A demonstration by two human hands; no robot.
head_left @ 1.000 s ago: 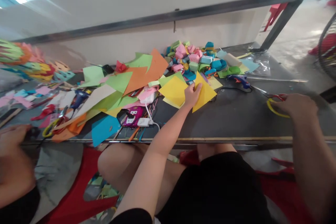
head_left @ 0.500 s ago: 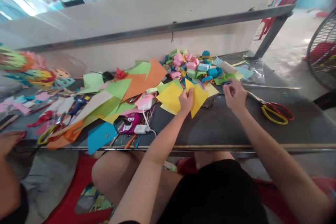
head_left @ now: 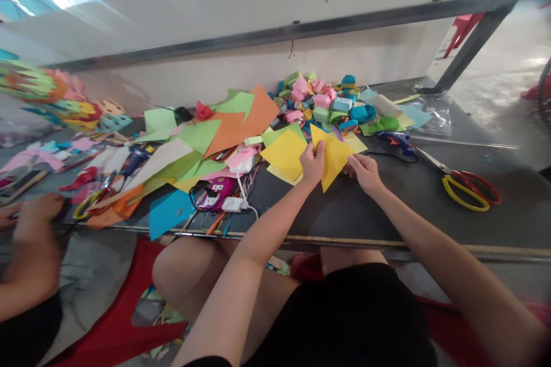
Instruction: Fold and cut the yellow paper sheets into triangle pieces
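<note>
Above the dark table, my left hand (head_left: 313, 161) is closed on a yellow paper sheet (head_left: 333, 155), with the thumb on its face. My right hand (head_left: 365, 172) has its fingertips pinched at the right corner of this same sheet. More yellow paper (head_left: 282, 153) lies just left of my left hand. A blue hot glue gun (head_left: 398, 142) rests beyond my right hand. Farther right lie scissors (head_left: 467, 186) with red and yellow handles, their blades pointing toward the glue gun.
Small folded paper pieces (head_left: 321, 97) are heaped at the back. Coloured sheets (head_left: 193, 140) and a purple power strip (head_left: 217, 192) with white plugs lie to the left. Another person's arm (head_left: 38, 235) reaches in at far left. A metal bar (head_left: 297, 30) runs behind the table.
My right hand has come left from beside the glue gun to the yellow sheet's corner. The glue gun shows more fully. The view has shifted, and the other person's arm reaches farther in.
</note>
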